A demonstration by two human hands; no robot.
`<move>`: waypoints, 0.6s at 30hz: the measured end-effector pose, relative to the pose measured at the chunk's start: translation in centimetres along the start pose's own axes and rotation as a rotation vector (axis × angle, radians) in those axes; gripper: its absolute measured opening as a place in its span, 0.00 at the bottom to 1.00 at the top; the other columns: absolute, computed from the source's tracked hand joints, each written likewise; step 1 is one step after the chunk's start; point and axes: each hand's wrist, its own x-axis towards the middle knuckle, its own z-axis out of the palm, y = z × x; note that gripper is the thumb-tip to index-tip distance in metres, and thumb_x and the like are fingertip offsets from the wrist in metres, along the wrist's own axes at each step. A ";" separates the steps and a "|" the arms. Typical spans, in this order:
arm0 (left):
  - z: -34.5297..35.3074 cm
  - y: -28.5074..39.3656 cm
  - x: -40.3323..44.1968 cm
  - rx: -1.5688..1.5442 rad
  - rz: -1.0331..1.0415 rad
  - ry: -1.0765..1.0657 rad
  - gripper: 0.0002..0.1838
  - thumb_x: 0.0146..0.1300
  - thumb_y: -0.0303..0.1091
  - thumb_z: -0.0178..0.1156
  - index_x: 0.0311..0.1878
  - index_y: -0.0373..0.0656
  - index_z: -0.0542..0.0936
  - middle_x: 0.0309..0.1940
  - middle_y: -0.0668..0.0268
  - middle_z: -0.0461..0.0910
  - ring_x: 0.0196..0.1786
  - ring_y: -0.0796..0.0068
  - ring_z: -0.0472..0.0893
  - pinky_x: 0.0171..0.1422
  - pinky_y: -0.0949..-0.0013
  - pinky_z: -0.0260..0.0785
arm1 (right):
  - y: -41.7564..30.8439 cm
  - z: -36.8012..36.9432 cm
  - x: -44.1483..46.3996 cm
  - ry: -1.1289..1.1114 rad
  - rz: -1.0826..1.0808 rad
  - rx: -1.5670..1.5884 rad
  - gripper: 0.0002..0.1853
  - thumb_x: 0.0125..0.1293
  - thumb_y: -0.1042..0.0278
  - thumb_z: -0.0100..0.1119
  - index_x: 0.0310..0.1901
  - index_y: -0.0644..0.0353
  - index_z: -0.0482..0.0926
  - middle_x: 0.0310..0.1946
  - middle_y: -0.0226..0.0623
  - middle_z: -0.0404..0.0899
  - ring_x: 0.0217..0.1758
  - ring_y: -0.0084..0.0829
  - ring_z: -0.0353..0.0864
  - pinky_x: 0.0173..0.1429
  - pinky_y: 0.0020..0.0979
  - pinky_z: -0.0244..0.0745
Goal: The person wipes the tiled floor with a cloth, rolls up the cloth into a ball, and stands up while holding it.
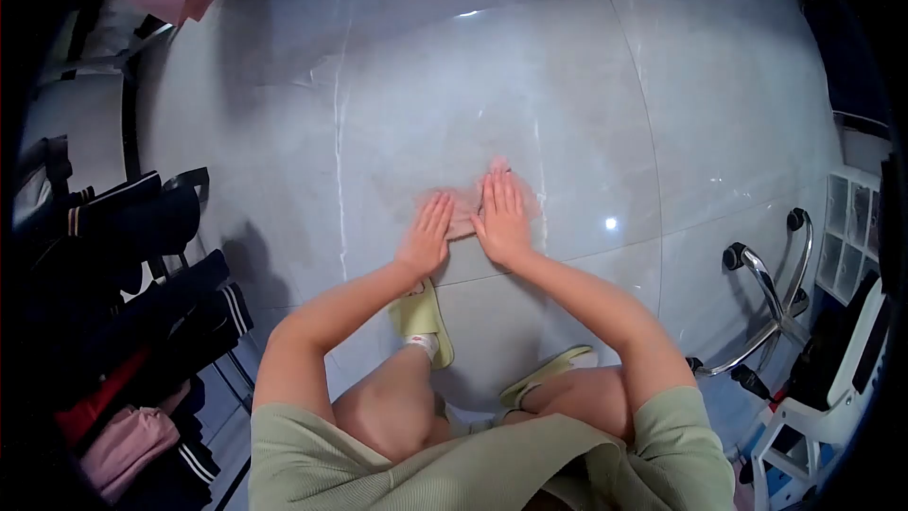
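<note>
A pinkish cloth (462,218) lies crumpled on the grey tiled floor (426,85), partly covered by both hands. My left hand (430,232) rests flat on the cloth's left part, fingers stretched forward. On its right part, my right hand (503,218) presses down with straight fingers. Neither hand wraps around the cloth. Some of the fabric shows between the hands and past the fingertips; what is under the palms is hidden.
My feet in yellow-green slippers (435,317) are just behind the hands. Dark folded clothes (142,227) hang or lie on a rack at left. At right stand a chrome wheeled chair base (771,298) and a white compartment rack (851,227).
</note>
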 end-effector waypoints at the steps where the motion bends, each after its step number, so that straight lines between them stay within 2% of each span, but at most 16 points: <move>1: 0.1 -0.3 -0.1 0.034 -0.015 0.038 0.38 0.59 0.36 0.48 0.70 0.26 0.51 0.73 0.47 0.48 0.76 0.51 0.46 0.78 0.53 0.38 | -0.8 0.5 0.0 0.021 0.034 -0.015 0.38 0.68 0.52 0.47 0.71 0.70 0.48 0.74 0.52 0.42 0.77 0.49 0.38 0.76 0.48 0.37; 3: 0.0 -0.8 0.3 0.114 -0.036 0.111 0.40 0.57 0.36 0.49 0.70 0.27 0.50 0.73 0.48 0.48 0.76 0.54 0.47 0.78 0.55 0.39 | -2.5 1.4 0.4 0.098 0.149 -0.058 0.38 0.67 0.52 0.46 0.70 0.69 0.48 0.73 0.51 0.44 0.77 0.48 0.39 0.76 0.48 0.36; 6: 0.3 0.2 1.6 0.043 -0.162 0.184 0.40 0.57 0.38 0.48 0.70 0.27 0.51 0.72 0.47 0.49 0.76 0.53 0.48 0.78 0.54 0.39 | -4.5 2.7 1.0 0.178 0.302 -0.113 0.37 0.67 0.53 0.46 0.70 0.69 0.50 0.73 0.50 0.46 0.77 0.47 0.40 0.76 0.48 0.36; 10: 0.0 -0.9 3.8 0.069 -0.075 0.247 0.37 0.59 0.37 0.47 0.69 0.26 0.54 0.71 0.46 0.51 0.75 0.51 0.49 0.78 0.53 0.39 | -5.1 3.5 2.2 0.179 0.397 -0.182 0.35 0.66 0.55 0.47 0.68 0.70 0.54 0.73 0.49 0.46 0.77 0.47 0.41 0.76 0.47 0.36; 13: -0.8 -2.4 6.1 0.034 0.034 0.273 0.35 0.60 0.36 0.46 0.68 0.25 0.56 0.71 0.45 0.52 0.75 0.50 0.50 0.77 0.52 0.40 | -4.2 2.2 4.2 0.079 0.306 -0.225 0.33 0.66 0.57 0.46 0.67 0.71 0.58 0.73 0.48 0.46 0.77 0.45 0.41 0.77 0.46 0.37; 16: -2.0 -4.0 9.2 0.046 0.079 0.312 0.34 0.61 0.36 0.44 0.68 0.25 0.56 0.70 0.44 0.53 0.75 0.50 0.51 0.77 0.53 0.41 | -3.7 1.2 7.3 0.223 0.257 -0.159 0.30 0.63 0.64 0.48 0.63 0.76 0.61 0.72 0.52 0.47 0.76 0.49 0.43 0.76 0.49 0.40; 18: -2.9 -5.5 11.1 0.030 0.142 0.335 0.32 0.64 0.36 0.42 0.68 0.25 0.56 0.70 0.43 0.52 0.75 0.50 0.50 0.77 0.53 0.41 | -3.1 0.6 9.6 0.264 0.225 -0.171 0.30 0.64 0.65 0.47 0.64 0.76 0.59 0.72 0.51 0.47 0.76 0.48 0.43 0.76 0.48 0.40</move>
